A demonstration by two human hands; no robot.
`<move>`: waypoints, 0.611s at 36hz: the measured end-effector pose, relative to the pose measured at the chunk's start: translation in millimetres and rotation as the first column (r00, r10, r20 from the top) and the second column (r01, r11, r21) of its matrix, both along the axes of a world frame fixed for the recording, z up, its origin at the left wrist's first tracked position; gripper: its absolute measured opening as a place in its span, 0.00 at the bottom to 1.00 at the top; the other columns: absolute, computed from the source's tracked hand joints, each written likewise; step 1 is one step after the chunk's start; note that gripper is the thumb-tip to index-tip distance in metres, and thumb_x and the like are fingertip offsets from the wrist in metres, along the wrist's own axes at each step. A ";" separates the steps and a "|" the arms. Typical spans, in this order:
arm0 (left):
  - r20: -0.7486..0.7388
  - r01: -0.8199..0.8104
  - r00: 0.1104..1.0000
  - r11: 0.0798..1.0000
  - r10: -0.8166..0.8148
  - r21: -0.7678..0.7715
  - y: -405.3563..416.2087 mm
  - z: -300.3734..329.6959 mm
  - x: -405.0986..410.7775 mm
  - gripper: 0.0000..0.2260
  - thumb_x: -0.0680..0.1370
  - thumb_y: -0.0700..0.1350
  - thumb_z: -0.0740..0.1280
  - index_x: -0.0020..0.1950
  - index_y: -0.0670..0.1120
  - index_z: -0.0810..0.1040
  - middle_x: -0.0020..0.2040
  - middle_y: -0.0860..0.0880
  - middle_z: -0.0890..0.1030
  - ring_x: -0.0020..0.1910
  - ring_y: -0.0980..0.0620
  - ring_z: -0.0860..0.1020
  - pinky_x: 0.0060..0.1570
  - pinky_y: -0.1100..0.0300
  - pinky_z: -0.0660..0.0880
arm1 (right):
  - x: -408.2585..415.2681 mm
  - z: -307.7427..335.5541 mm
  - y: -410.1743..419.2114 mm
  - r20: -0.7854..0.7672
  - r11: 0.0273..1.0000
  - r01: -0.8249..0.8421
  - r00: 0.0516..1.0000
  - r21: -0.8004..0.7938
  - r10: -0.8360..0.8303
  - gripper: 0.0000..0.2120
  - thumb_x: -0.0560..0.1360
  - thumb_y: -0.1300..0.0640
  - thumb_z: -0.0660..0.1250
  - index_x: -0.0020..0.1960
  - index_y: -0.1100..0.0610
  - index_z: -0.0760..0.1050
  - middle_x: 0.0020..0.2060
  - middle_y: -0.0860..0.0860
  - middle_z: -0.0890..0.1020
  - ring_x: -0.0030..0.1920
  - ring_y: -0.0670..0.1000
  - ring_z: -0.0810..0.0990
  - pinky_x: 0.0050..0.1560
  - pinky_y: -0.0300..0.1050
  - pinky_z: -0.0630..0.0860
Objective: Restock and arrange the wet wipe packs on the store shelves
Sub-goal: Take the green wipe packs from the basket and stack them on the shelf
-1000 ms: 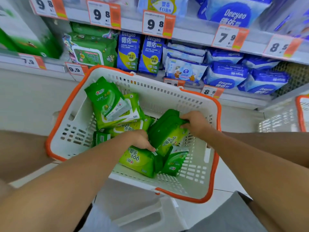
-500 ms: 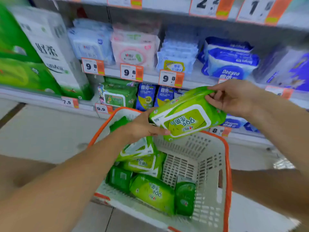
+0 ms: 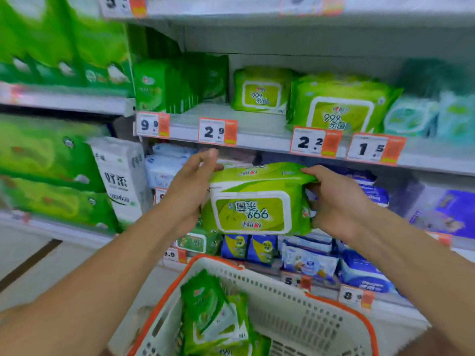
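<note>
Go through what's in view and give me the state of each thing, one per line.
Held wipe pack: lifted in front of the shelves, label upside down, flap lid shut.
Left hand: holds the pack's left end.
Right hand: grips the pack's right end.
Basket: below the hands, green packs inside at its left.
Shelf packs: upright, labels facing out.
Shelf: bare gap above the 2.9 tag.

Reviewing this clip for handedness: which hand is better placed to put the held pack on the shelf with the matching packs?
Probably the right hand: it grips the lime pack's end directly beneath the matching packs. The left hand holds the far end.
</note>
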State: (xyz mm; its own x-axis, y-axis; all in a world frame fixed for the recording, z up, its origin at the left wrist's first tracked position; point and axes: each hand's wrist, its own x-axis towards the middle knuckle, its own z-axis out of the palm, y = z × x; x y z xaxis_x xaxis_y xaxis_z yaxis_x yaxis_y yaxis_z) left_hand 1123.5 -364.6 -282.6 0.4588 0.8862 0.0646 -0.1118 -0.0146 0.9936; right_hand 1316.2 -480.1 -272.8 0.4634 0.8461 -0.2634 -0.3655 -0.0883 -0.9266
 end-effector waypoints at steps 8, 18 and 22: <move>-0.758 0.526 0.652 0.711 0.013 0.466 -1.9 18.7 -11.0 0.34 0.53 0.65 0.82 0.55 0.59 0.76 0.46 0.65 0.82 0.44 0.69 0.78 0.42 0.72 0.73 | -7.0 32.4 15.0 0.193 1.000 0.010 0.981 0.029 -0.016 0.06 0.77 0.59 0.68 0.41 0.57 0.79 0.29 0.52 0.82 0.29 0.51 0.81 0.39 0.47 0.81; -0.053 0.363 0.927 0.925 -0.370 -0.112 -9.2 -17.0 1.5 0.26 0.63 0.33 0.77 0.60 0.43 0.80 0.54 0.43 0.85 0.53 0.42 0.84 0.50 0.47 0.81 | -13.5 26.0 17.2 0.285 0.960 -0.070 0.958 0.270 -0.010 0.19 0.69 0.42 0.73 0.56 0.50 0.77 0.50 0.43 0.84 0.54 0.45 0.82 0.53 0.45 0.78; 0.352 0.351 0.912 0.844 -0.209 -0.407 -30.0 -4.4 18.4 0.13 0.69 0.41 0.73 0.52 0.44 0.87 0.55 0.40 0.84 0.52 0.40 0.84 0.53 0.43 0.80 | -15.1 23.2 17.0 0.274 0.973 -0.205 0.947 0.104 0.170 0.37 0.66 0.26 0.66 0.67 0.48 0.76 0.61 0.47 0.82 0.61 0.49 0.81 0.63 0.54 0.75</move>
